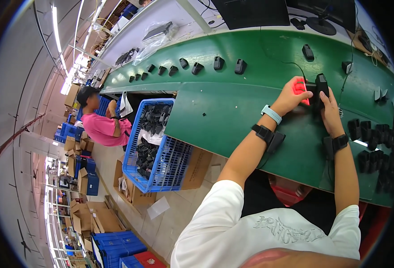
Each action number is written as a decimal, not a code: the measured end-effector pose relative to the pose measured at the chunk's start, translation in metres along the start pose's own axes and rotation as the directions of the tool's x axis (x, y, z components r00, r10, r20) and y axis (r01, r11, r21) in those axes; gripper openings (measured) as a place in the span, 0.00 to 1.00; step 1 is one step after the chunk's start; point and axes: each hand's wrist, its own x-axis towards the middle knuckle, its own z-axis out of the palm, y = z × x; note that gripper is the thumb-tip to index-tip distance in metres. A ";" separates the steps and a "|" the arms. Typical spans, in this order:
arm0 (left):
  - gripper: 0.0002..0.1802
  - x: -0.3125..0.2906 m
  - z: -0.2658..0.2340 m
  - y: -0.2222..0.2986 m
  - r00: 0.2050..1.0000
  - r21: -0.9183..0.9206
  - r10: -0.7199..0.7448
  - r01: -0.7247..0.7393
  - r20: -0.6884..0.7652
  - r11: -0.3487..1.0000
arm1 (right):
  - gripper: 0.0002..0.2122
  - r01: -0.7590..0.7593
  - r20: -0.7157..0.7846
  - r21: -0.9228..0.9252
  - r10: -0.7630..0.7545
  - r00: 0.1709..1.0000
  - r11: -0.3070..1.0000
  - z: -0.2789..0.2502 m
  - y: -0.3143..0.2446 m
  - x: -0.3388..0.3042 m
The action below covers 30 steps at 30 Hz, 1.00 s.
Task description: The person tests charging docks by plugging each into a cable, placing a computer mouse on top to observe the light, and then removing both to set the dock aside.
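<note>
A black device [321, 87] is being held over the right part of the green surface [232, 111]. The right hand [331, 110] is clamping on its lower part. Just left of it, the left hand [291, 95] is curling its fingers around a red-glowing piece [305, 93], with a thin cable [298, 66] running toward it; whether piece and device are touching, one cannot tell.

Work on this device seems to be partway, since both hands are being occupied at it. Beyond it, another black unit [308, 52] is lying alone, and a loose row of units [218, 63] is stretching leftward along the back. To the right, a cluster of dark units [366, 130] is standing close together. Which of these are done and which are waiting, the view is not showing.

Farther left, a blue crate [136, 117] is holding many black parts [154, 119], and a co-worker [99, 129] in pink is sitting beyond it.
</note>
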 end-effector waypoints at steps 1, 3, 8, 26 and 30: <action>0.29 -0.001 0.000 0.001 1.000 0.021 0.003 -0.003 -0.015 1.000 | 0.33 -0.035 -0.022 0.029 0.036 0.999 0.999 0.005 -0.003 -0.002; 0.29 -0.002 0.000 0.002 0.999 0.045 0.007 -0.005 -0.034 0.999 | 0.27 -0.008 -0.031 0.043 0.010 0.999 0.999 0.011 -0.002 -0.003; 0.29 -0.004 0.002 0.001 1.000 0.069 0.002 -0.001 -0.020 0.998 | 0.22 0.031 -0.035 -0.017 -0.031 0.999 0.999 0.008 0.000 -0.005; 0.26 0.005 -0.002 -0.013 0.998 0.073 0.037 -0.033 -0.058 0.997 | 0.18 -0.070 0.139 0.517 -0.003 0.990 0.853 -0.012 0.003 0.005; 0.25 0.000 0.004 -0.005 0.999 0.115 0.031 -0.026 -0.036 0.993 | 0.20 -0.062 0.128 0.487 -0.001 0.992 0.871 -0.009 0.003 0.004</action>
